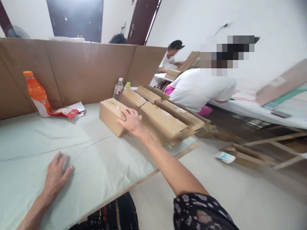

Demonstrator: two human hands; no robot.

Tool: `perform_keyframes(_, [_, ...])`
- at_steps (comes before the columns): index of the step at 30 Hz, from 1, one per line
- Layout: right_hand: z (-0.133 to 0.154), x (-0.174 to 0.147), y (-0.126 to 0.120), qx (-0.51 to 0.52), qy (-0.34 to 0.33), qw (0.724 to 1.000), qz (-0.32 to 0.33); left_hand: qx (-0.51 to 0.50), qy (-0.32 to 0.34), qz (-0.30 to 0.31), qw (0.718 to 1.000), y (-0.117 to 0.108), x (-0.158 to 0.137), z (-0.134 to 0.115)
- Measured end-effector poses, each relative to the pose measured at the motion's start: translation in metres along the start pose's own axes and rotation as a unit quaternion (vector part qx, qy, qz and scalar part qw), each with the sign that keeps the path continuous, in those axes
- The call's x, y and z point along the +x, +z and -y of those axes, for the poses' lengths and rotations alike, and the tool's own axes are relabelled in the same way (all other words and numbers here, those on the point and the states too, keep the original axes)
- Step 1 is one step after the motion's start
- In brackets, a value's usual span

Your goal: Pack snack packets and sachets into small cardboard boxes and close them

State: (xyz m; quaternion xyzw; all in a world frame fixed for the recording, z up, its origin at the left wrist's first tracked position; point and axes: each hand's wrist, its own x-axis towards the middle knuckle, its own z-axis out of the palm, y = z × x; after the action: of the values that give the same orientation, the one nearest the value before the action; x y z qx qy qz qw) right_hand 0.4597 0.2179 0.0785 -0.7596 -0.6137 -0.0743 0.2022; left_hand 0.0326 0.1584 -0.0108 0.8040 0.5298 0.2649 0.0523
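Observation:
My right hand [131, 120] reaches across to a closed cardboard box [110, 118] and lies on its top near the right end, fingers spread. Right beside that box stand several more cardboard boxes [163, 118], their flaps folded and some with clear tape on them. On the pale green tablecloth [96, 159] my left hand [57, 171] rests palm down with its fingers apart, holding nothing.
An orange drink bottle [38, 95], a red packet [64, 112] and a clear bottle [118, 89] stand or lie along a cardboard screen [91, 70]. Two people sit at the right; the nearer wears a white shirt [199, 86]. An open carton [249, 156] lies low at the right.

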Motion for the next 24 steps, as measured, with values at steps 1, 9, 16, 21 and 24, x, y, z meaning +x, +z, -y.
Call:
perform_keyframes(1, [0.002, 0.011, 0.002, -0.016, 0.024, 1.000, 0.001, 0.022, 0.024, 0.007, 0.999, 0.008, -0.003, 0.000])
perform_keyframes(9, [0.000, 0.061, 0.014, -0.102, 0.080, 0.991, 0.018, 0.054, 0.077, -0.001, 0.996, 0.017, -0.014, 0.004])
perform_keyframes(16, [-0.003, 0.053, 0.007, -0.143, 0.081, 0.986, -0.005, 0.031, 0.102, 0.026, 0.994, 0.016, -0.011, -0.004])
perform_keyframes(21, [0.035, 0.011, 0.038, -0.074, -0.083, 0.991, -0.078, 0.017, 0.058, 0.069, 0.996, 0.017, -0.022, -0.024])
perform_keyframes(24, [0.084, -0.024, 0.083, 0.000, -0.202, 0.979, 0.024, 0.009, 0.034, 0.094, 0.995, 0.016, -0.028, -0.034])
